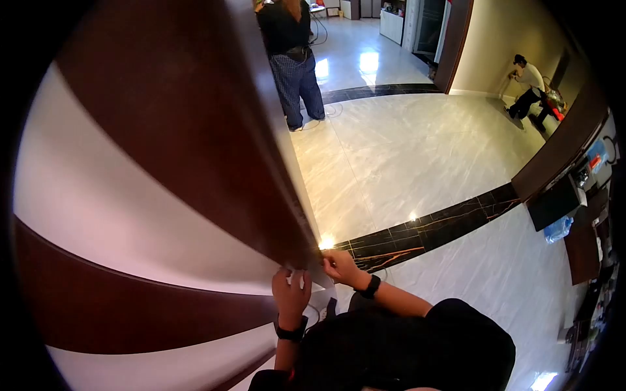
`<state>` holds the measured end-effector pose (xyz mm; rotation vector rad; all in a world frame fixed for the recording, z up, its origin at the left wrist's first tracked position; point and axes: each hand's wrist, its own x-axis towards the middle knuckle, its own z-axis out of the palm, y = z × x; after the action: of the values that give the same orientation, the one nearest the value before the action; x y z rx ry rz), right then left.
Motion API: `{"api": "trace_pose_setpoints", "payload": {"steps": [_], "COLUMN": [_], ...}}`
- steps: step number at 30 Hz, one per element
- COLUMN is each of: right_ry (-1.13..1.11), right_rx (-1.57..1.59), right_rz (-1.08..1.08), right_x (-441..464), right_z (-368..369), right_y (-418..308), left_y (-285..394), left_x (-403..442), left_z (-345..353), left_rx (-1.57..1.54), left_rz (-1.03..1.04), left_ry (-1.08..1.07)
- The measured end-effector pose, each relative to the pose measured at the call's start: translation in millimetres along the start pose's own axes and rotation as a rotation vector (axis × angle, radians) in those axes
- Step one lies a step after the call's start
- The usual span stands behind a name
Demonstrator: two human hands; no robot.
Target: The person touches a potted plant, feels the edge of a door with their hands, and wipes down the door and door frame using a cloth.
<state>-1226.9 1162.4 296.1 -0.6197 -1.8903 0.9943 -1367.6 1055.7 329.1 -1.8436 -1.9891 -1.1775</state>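
My left hand [291, 294], with a dark band on its wrist, is raised to the end of a dark brown door frame [215, 137]. Its fingers are bent in a pinch around something small and pale that I cannot make out. Close to it, my right hand [340, 267] pinches at the outer edge of the same frame, a dark watch [370, 287] on the wrist. What lies between the right fingertips is hidden. Pale wall [130, 189] shows beside the brown frame.
A black stone threshold strip [424, 228] crosses the pale tiled floor [417, 156]. One person [297, 72] stands beyond the frame; another person [527, 88] crouches by the far wall. At right are a dark cabinet [554, 205] and a blue plastic bottle [558, 229].
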Motion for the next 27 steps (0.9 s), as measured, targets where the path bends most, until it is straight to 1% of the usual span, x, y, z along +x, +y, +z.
{"api": "trace_pose_setpoints", "payload": {"steps": [2,3,6,7,8,9,10,11,12,13,15,17,18,20,21,22,24,25,26,27], "right_ry": [0.074,0.132,0.172,0.181,0.184,0.257,0.288,0.314,0.422,0.444,0.469,0.504,0.507,0.514,0.480,0.454,0.418,0.420,0.352,0.283], "right_rx": [-0.142,-0.186,-0.163,-0.211,-0.242,-0.223,-0.223,-0.192,-0.226,-0.225,-0.228,-0.125,-0.190,-0.094,-0.092,0.012,0.049,0.050,-0.013,-0.077], "right_rz": [0.107,0.039,0.100,0.060,-0.009,-0.087,-0.136,-0.218,-0.323,-0.346,-0.368,-0.282,-0.326,-0.240,-0.172,-0.075,0.012,0.013,0.070,0.122], "right_x": [-11.5,-9.3,0.8,11.3,23.2,37.9,52.0,65.2,75.7,81.4,82.1,76.6,70.2,52.9,44.0,34.9,20.2,12.5,6.1,7.5], "right_z": [8.0,8.7,2.9,-4.3,-13.1,-17.3,-22.4,-25.8,-24.6,-25.2,-21.5,-15.3,-13.8,-2.5,0.4,5.2,10.7,11.6,10.2,7.0], "right_y": [5.2,-1.2,-25.1,-41.0,-56.5,-76.8,-96.0,-109.1,-120.8,-123.0,-123.5,-115.5,-109.1,-80.5,-74.6,-64.2,-44.7,-38.3,-32.4,-32.4], "left_y": [-5.8,-7.4,-6.1,-4.2,-0.9,3.5,10.0,17.7,23.9,28.8,37.6,38.9,38.1,29.6,24.8,20.8,11.4,6.5,3.0,1.5], "left_x": [0.7,-0.9,6.7,15.1,24.2,32.0,41.8,53.7,62.4,67.5,73.2,70.3,68.6,58.6,53.2,49.2,38.3,34.4,29.5,28.7], "left_z": [-11.1,-13.0,-22.4,-26.2,-29.2,-33.8,-39.8,-45.3,-48.5,-49.4,-48.9,-39.5,-32.1,-20.3,-15.9,-13.9,-12.9,-10.4,-11.8,-14.1], "left_rx": [0.116,0.104,-0.008,-0.018,-0.063,-0.109,-0.116,-0.153,-0.189,-0.193,-0.360,-0.320,-0.276,-0.238,-0.193,-0.198,-0.076,-0.057,-0.056,-0.051], "left_rz": [0.224,0.222,0.246,0.250,0.266,0.278,0.274,0.287,0.301,0.299,0.156,0.170,0.183,0.207,0.231,0.233,0.298,0.331,0.332,0.324], "left_ry": [-0.048,-0.039,-0.039,-0.044,0.000,0.039,0.028,0.106,0.185,0.181,0.202,0.234,0.267,0.258,0.243,0.250,0.107,0.104,0.105,0.056]}}
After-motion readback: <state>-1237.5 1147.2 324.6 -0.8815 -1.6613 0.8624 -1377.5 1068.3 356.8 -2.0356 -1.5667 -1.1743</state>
